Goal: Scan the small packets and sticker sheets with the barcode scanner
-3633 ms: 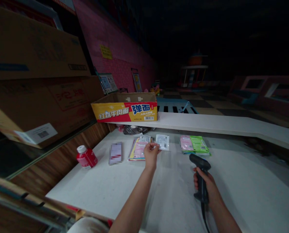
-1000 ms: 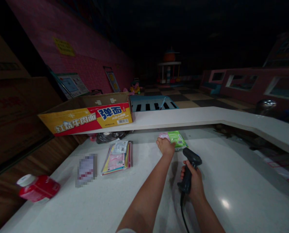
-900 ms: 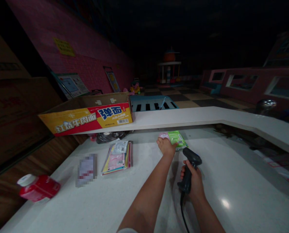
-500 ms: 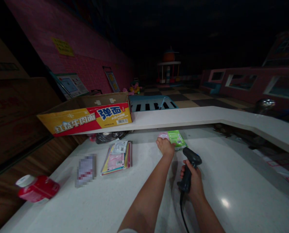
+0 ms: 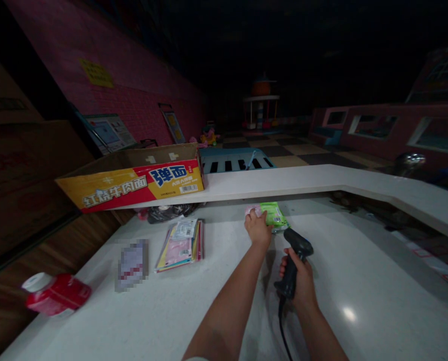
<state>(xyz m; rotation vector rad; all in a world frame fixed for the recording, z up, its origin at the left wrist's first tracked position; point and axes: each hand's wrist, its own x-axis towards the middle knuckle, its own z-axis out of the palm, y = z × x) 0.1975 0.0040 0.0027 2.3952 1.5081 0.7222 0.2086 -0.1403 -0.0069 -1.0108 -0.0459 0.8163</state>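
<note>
My left hand (image 5: pixel 258 228) reaches forward and rests on a small pile of pink and green packets (image 5: pixel 273 214) lying under the raised counter ledge; its fingers are curled on the pink one. My right hand (image 5: pixel 301 281) is wrapped round the grip of a black barcode scanner (image 5: pixel 295 258), head pointing toward the packets, cable trailing toward me. A second stack of flat colourful packets (image 5: pixel 180 244) lies to the left on the white counter (image 5: pixel 193 311).
A yellow and red noodle carton (image 5: pixel 133 178) sits on the raised white ledge (image 5: pixel 321 180). A red bottle with a white cap (image 5: pixel 54 296) lies at the left edge. A blurred flat card (image 5: pixel 132 258) and a dark bag (image 5: pixel 169 211) lie nearby. Brown cartons fill the left.
3.6 s ago my left hand was at the left stack holding a white packet; it now sits on the pink and green pile. Over the last second it has barely moved.
</note>
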